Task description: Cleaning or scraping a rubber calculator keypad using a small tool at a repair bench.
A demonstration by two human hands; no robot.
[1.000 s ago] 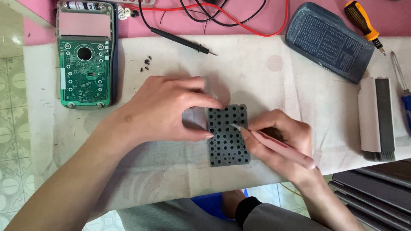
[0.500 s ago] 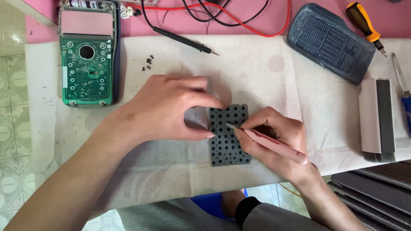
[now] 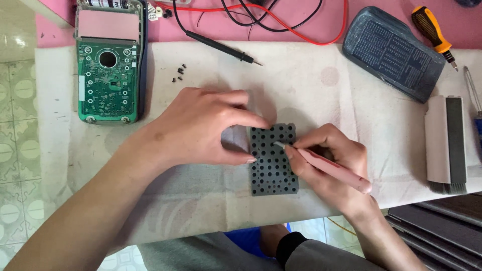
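A dark grey rubber keypad mat (image 3: pixel 272 168) full of round holes lies on the white cloth (image 3: pixel 311 90). My left hand (image 3: pixel 201 128) pinches the mat's left edge between thumb and fingers, holding it down. My right hand (image 3: pixel 331 168) grips a pink pen-shaped tool (image 3: pixel 329 168) like a pencil. The tool's pale tip touches the upper part of the mat.
A green circuit board (image 3: pixel 107 80) in its casing lies at the far left, with several tiny black screws (image 3: pixel 178 73) beside it. Red and black probe leads (image 3: pixel 226 50) run along the back. A dark back cover (image 3: pixel 391 52), an orange-handled screwdriver (image 3: pixel 432 27) and a brush (image 3: pixel 447 145) lie right.
The tool's tip has moved slightly left and up across the mat. My left hand keeps the same hold on the mat's left edge.
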